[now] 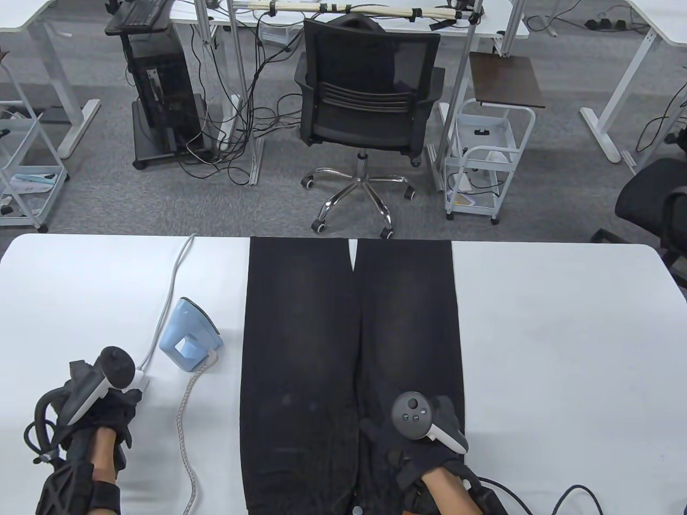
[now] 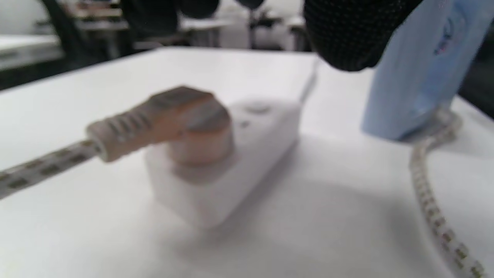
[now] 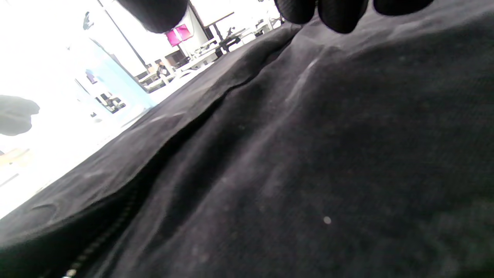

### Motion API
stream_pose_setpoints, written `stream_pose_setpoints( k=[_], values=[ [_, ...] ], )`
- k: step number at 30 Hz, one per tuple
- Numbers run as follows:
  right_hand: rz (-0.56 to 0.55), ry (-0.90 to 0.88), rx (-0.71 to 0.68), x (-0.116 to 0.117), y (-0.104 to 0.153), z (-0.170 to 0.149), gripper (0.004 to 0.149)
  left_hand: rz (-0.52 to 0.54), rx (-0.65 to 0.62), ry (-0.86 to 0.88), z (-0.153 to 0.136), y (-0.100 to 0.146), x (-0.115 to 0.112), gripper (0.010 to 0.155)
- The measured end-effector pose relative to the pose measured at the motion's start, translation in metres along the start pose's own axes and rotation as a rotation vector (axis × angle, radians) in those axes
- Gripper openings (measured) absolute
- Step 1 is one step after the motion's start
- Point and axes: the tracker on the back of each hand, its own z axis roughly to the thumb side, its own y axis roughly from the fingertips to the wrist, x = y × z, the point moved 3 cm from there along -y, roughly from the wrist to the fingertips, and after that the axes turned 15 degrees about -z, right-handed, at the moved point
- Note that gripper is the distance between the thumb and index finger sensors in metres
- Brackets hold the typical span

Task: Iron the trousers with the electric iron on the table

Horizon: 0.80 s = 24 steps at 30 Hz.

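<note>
Black trousers (image 1: pixel 351 348) lie flat on the white table (image 1: pixel 563 348), legs pointing away from me. A light blue electric iron (image 1: pixel 190 335) stands on its heel just left of them. Its braided cord (image 1: pixel 188 407) runs to a plug (image 2: pixel 181 119) in a white power strip (image 1: pixel 142 378). My left hand (image 1: pixel 121 405) is beside the strip, fingers (image 2: pixel 347 34) hovering above it and holding nothing. My right hand (image 1: pixel 389 437) rests on the trousers' upper right leg, fingertips (image 3: pixel 332 13) on the fabric (image 3: pixel 308 154). The iron shows pale blue in the right wrist view (image 3: pixel 115 88).
The power strip's white cable (image 1: pixel 172 289) runs over the table's far edge. A black office chair (image 1: pixel 365 107) and a white trolley (image 1: pixel 483 155) stand on the floor beyond. The iron (image 2: pixel 420 73) stands right of the strip (image 2: pixel 239 162).
</note>
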Motion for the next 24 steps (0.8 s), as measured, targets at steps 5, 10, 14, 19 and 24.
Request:
stream_pose_setpoints(
  k=[5, 10, 14, 19, 24],
  values=[
    [0.007, 0.0, -0.005, 0.001, 0.001, 0.001, 0.083, -0.073, 0.018, 0.009, 0.003, -0.013, -0.016, 0.095],
    [0.009, 0.002, -0.01, 0.002, 0.001, 0.002, 0.083, -0.116, 0.032, -0.007, -0.001, -0.025, -0.03, 0.09],
    [0.014, 0.009, -0.015, 0.003, 0.001, 0.003, 0.083, -0.119, 0.027, 0.017, -0.002, -0.033, -0.036, 0.084],
    [0.009, 0.013, -0.023, 0.002, 0.002, 0.005, 0.083, -0.103, 0.038, 0.081, -0.005, -0.038, -0.028, 0.073],
    [0.027, 0.019, -0.03, 0.005, 0.001, 0.007, 0.083, -0.15, 0.065, 0.079, -0.002, -0.044, -0.021, 0.068]
  ],
)
